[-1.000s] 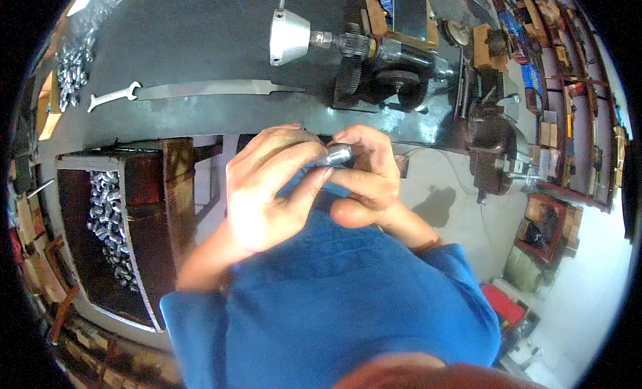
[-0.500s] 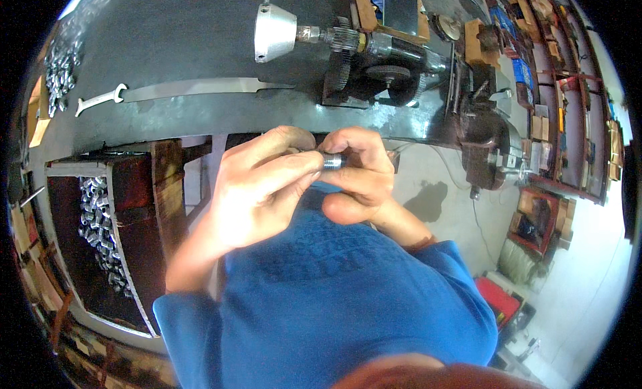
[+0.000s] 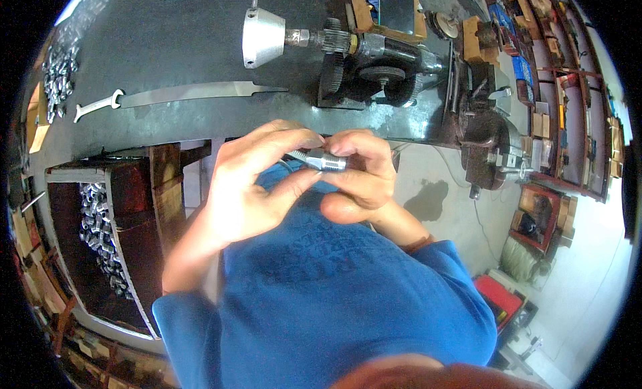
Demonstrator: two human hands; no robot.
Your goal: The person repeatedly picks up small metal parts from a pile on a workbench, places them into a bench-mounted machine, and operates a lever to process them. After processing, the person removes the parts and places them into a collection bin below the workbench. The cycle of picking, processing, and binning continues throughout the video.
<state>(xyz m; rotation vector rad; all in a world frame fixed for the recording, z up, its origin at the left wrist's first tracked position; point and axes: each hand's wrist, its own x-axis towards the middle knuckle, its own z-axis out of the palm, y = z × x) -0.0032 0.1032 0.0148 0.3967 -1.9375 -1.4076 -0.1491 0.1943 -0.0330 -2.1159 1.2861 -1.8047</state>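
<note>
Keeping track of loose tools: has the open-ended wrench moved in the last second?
No. The wrench still lies by the left end of the long flat tool, left of the geared machine; only the view shifted.

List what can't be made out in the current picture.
- Head view: metal fitting, partly covered by the left hand and right hand; whether it is one piece is unclear.
- Head view: small metal parts, upper left, too small to count.
- Head view: bench, far end cut off by top edge.

Fitting (image 3: 330,163) is shiny mtl w/ ridged end, shirt (image 3: 348,302) matt cloth, benchtop (image 3: 174,61) smooth w/ sheen.
</note>
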